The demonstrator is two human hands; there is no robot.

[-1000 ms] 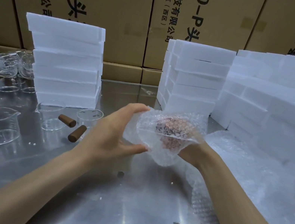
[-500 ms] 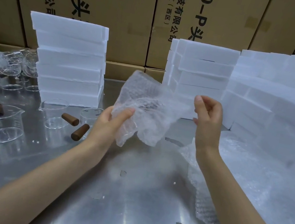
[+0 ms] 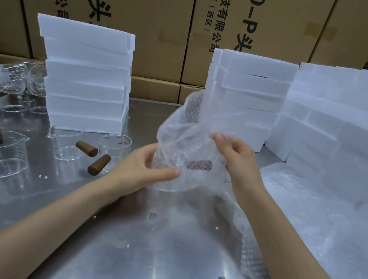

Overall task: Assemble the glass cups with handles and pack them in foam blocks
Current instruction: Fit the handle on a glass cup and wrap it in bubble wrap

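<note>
Right hand (image 3: 238,157) now back on the bubble wrap (image 3: 190,125), pinching it, left hand (image 3: 140,171) gripping its lower edge around a wrapped brown handle (image 3: 199,165).

Shiny steel table (image 3: 107,261) before a wall of printed cardboard boxes (image 3: 139,8)

Even overhead light is thrown back as white glare streaks from the steel table (image 3: 92,234) near its front edge. Soft shadows are cast beneath both forearms. Stacked foam blocks (image 3: 363,136) are bowed and softened toward the right edge.
</note>
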